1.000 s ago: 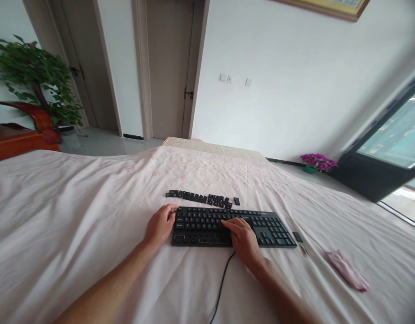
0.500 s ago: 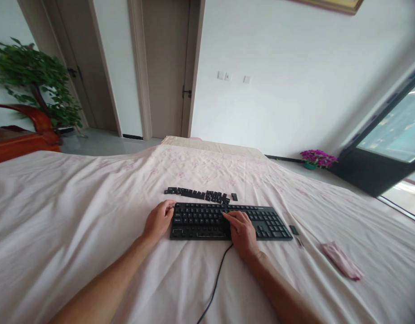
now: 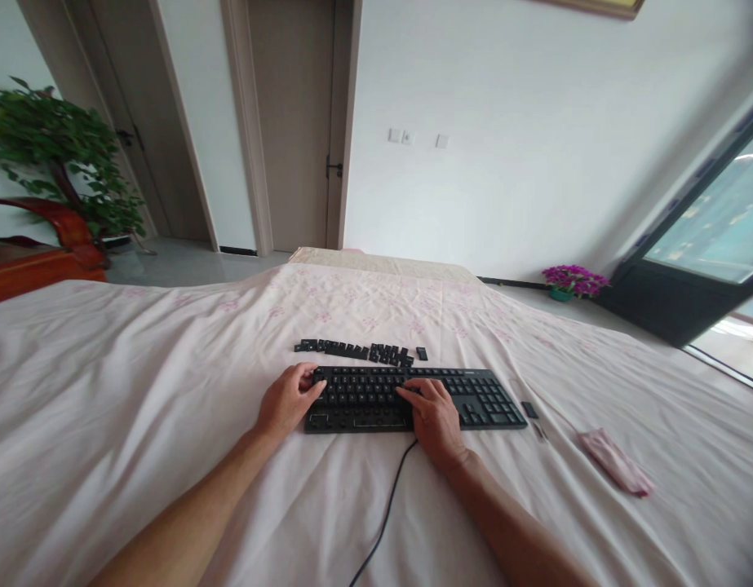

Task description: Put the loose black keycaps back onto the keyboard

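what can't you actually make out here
Head view:
Legends on the keyboard and loose keycaps: too small.
Keys under the right hand: hidden by its fingers.
Grip of the left hand on the keyboard edge: too small to tell.
Wall frame: cut off by the top edge.

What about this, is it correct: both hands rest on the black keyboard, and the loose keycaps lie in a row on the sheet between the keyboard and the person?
One error. In the head view the left hand and right hand rest on the keyboard, but the keycaps lie on the sheet beyond it.
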Action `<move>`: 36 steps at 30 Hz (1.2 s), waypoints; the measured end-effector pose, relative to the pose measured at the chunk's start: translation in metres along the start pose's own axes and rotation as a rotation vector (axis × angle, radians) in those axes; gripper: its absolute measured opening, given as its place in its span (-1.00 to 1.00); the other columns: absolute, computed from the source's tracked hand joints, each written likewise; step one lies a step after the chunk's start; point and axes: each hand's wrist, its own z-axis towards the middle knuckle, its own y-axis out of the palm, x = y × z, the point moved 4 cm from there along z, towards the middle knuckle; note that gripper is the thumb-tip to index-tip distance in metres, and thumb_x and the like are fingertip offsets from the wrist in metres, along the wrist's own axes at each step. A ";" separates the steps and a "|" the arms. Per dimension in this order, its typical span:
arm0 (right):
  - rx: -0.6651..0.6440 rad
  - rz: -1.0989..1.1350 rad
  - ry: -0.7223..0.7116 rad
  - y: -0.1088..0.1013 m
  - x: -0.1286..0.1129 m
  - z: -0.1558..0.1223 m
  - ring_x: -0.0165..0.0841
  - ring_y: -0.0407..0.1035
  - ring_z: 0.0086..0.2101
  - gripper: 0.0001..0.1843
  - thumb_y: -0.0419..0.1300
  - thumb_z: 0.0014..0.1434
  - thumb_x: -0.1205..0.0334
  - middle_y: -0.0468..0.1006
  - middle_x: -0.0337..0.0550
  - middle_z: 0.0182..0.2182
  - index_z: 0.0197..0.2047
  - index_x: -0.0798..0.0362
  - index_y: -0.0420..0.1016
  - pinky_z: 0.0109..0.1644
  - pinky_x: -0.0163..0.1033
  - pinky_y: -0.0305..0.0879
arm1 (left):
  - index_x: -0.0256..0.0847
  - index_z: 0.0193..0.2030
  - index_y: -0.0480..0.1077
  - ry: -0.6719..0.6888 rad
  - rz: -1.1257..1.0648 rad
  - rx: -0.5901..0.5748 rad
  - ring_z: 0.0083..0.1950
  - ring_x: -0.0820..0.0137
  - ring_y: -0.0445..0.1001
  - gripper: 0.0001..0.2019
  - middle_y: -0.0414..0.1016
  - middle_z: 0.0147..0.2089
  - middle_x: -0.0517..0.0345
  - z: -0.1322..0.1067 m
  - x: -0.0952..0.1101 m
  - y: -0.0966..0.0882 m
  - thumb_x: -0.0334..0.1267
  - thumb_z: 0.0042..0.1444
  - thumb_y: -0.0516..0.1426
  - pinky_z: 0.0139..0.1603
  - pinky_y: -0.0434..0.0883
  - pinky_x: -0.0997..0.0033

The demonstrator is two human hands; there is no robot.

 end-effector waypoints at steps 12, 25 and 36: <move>-0.066 -0.003 -0.015 0.002 -0.003 0.003 -0.24 0.26 -0.06 -0.53 0.02 0.13 0.51 0.51 -0.15 -0.09 -0.05 -0.11 0.55 -0.03 -0.13 0.20 | -0.10 0.02 0.36 0.002 0.013 -0.006 -0.20 0.40 0.50 -0.64 0.50 -0.07 0.15 0.002 -0.002 0.003 -0.14 0.06 0.15 -0.15 0.41 0.43; 0.064 0.101 0.061 -0.003 0.008 -0.002 -0.26 0.31 -0.10 -0.46 -0.02 0.05 0.55 0.53 -0.17 -0.10 -0.04 -0.10 0.54 0.02 -0.12 0.22 | -0.08 0.05 0.34 0.170 0.102 0.093 0.03 0.33 0.42 -0.68 0.39 0.06 0.10 -0.003 0.008 0.000 -0.23 0.13 0.07 0.10 0.36 0.32; 0.050 0.054 0.082 -0.009 0.011 0.041 -0.27 0.32 -0.10 -0.64 0.06 0.18 0.36 0.55 -0.21 -0.12 -0.07 -0.17 0.57 0.02 -0.13 0.25 | -0.09 0.07 0.37 0.233 0.104 0.018 0.14 0.31 0.34 -0.68 0.37 0.11 0.08 0.000 0.003 0.006 -0.22 0.18 0.04 0.20 0.29 0.25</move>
